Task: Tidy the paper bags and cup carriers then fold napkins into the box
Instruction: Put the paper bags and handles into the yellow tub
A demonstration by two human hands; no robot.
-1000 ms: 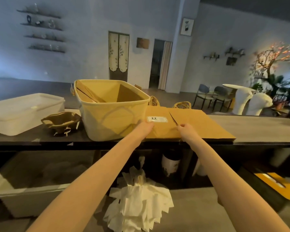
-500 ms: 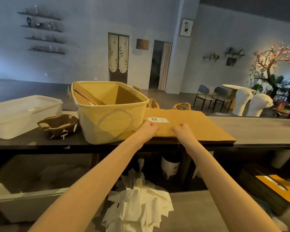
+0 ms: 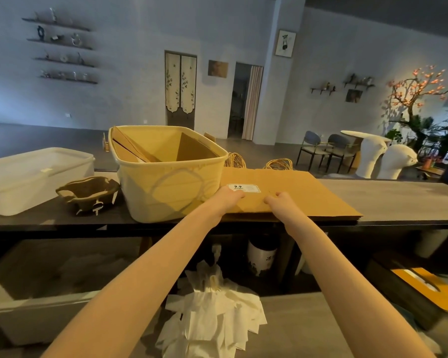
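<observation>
Pressing down on the flat paper bags (image 3: pixel 290 195), we had our left hand (image 3: pixel 229 196) by the white sticker (image 3: pixel 243 188) and our right hand (image 3: pixel 279 202) just beside it. Both sets of fingers were curled down onto the top bag, but we could not tell if they pinched it or only rested there. We thought a good lift would need both hands gripping the near edge, so the whole pile stayed flat and square.

To the left of our fingers, touching the bags, stood the yellow bin (image 3: pixel 171 187) with more brown paper inside. It could block a slide that way. Past our fingertips lay the string handles (image 3: pixel 278 164). Further left sat a cup carrier (image 3: pixel 88 193) and a white box (image 3: pixel 34 179). Below our arms lay the napkins (image 3: pixel 212 321), not yet folded.
</observation>
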